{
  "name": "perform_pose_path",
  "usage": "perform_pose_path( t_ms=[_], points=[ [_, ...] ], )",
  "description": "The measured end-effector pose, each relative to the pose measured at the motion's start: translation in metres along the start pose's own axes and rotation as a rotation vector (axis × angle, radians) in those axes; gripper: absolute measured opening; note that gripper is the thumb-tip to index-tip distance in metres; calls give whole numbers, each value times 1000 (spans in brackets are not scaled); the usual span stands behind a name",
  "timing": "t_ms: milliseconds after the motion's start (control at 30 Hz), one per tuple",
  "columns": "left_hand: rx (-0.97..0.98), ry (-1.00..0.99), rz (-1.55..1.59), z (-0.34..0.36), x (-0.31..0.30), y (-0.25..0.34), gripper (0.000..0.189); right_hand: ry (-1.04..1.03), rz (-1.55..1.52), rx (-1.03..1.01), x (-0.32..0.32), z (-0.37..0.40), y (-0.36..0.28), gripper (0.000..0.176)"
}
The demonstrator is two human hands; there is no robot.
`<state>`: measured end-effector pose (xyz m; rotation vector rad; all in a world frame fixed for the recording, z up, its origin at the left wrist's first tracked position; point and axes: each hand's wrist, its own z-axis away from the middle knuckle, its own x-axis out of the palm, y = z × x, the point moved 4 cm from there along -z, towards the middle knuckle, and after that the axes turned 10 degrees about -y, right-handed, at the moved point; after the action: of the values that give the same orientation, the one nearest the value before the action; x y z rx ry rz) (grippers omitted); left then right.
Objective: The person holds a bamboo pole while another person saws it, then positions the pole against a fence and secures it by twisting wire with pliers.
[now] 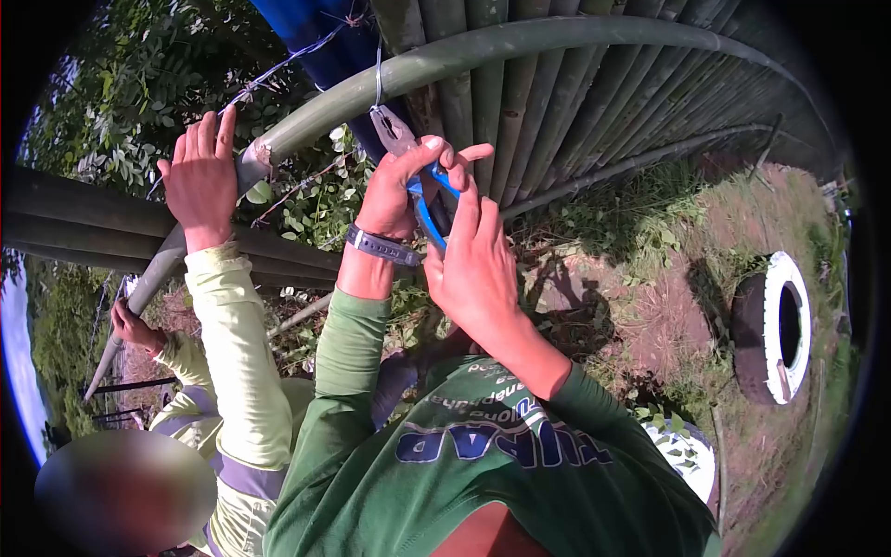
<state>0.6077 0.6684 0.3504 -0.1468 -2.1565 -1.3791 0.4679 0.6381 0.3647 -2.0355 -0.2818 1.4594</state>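
Observation:
My left hand point(401, 190), with a watch on its wrist, and my right hand point(471, 269) both grip blue-handled pliers point(419, 181). The pliers' jaws point(390, 125) point up at a thin wire point(378, 82) looped around a curved green bamboo pole point(520, 42). My left hand closes on the pliers near the head, while my right hand is on the handles lower down. A co-worker in a pale yellow sleeve presses one hand point(200, 176) against the pole's cut end point(258, 156) and holds the pole lower down with the other hand point(133, 327).
Behind the pole stands a fence of upright bamboo slats point(594, 102), with a blue post point(311, 32) and barbed wire point(278, 70) beside it. A white-painted tyre point(778, 327) lies on the grassy dirt at right, and another tyre with plants point(689, 455) is nearer.

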Motion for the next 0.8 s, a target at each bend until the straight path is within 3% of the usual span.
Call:
perform_pose_path(
  t_ms=[67,133,200,267,467,533,633,733,800],
  points=[
    [6,0,133,0,-6,-8,24,84,100,19,14,-9,-6,80],
    [-5,145,195,1,0,-10,22,172,206,93,28,-25,5,79],
    [18,104,190,-4,-6,-15,20,253,221,72,28,-31,12,74],
    [84,-71,252,-5,-4,-15,20,157,190,77,22,-30,9,68],
    [79,-18,409,6,11,-13,18,100,76,95,2,-18,-5,68],
    [45,20,427,8,15,-11,19,-13,-5,110,-1,-18,-5,66],
    [-29,136,266,16,21,-3,26,-95,-63,120,-8,-24,-4,64],
    [-59,354,-97,30,24,5,37,-237,-191,119,-6,-31,10,56],
    [-79,383,-328,38,29,15,42,-554,-632,89,-5,-37,12,49]
  ],
)
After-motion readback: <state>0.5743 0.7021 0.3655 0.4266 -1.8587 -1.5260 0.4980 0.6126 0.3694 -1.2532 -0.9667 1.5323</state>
